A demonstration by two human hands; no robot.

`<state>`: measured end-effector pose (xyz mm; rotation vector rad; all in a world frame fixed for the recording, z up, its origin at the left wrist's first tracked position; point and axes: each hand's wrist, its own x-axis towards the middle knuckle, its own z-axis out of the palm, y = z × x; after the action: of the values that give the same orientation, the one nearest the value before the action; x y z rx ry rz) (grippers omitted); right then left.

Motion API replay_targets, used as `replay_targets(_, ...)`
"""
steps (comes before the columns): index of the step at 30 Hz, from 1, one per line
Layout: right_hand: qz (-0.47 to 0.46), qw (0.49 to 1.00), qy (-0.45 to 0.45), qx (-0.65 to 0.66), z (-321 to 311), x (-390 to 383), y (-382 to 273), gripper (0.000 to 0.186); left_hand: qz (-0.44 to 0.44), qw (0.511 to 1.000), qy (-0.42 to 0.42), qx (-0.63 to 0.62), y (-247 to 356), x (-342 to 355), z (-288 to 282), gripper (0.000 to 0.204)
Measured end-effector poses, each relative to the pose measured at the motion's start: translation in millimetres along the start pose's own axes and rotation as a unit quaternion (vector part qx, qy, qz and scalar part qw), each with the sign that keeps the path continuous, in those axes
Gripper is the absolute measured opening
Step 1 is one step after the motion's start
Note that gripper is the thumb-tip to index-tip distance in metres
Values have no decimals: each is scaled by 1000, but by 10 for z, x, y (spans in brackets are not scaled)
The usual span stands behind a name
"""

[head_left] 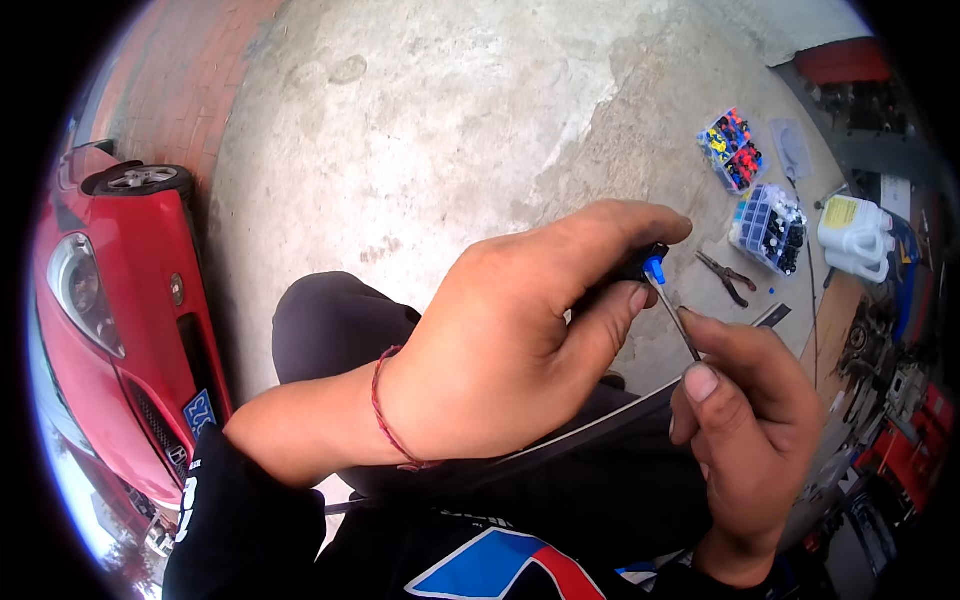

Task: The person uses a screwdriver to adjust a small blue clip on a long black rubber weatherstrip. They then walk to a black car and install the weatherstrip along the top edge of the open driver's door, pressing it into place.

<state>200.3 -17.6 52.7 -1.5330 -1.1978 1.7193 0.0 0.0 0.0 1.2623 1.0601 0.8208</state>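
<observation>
My left hand (530,330), a red string at its wrist, is closed round a small black part (660,250) with a blue plastic piece (655,270) showing between thumb and fingers. My right hand (750,420) pinches a thin metal tool (676,328), whose tip is at the blue piece. Below both hands a long dark strip (560,450) with a pale edge lies across my dark-clothed lap. Much of the black part is hidden by my left fingers.
Two clip boxes (730,150), pliers (724,277) and white jugs (851,239) stand or lie on the concrete floor (420,120) to the right, beside assorted tools and parts (900,430). A red car (130,330) is at left.
</observation>
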Motion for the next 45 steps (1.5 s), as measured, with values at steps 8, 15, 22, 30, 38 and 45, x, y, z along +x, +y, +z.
replay_targets(8,38,999,20,0,106,49,70,25,104,972,76,198,-133,17,92,33)
replay_targets(15,113,989,12,94,123,136,93,24,95,972,91,197,-201,50,107,33)
replay_targets(22,95,988,39,116,285,139,213,27,111,960,107,235,-237,73,167,34)
replay_targets(30,128,971,4,200,229,291,164,29,142,963,170,156,-358,174,164,39)
replay_targets(38,-31,982,35,181,-33,260,144,31,-29,971,149,-183,-93,268,-134,32)
replay_targets(45,-80,994,52,46,78,369,59,26,-60,988,121,-79,16,113,74,24)
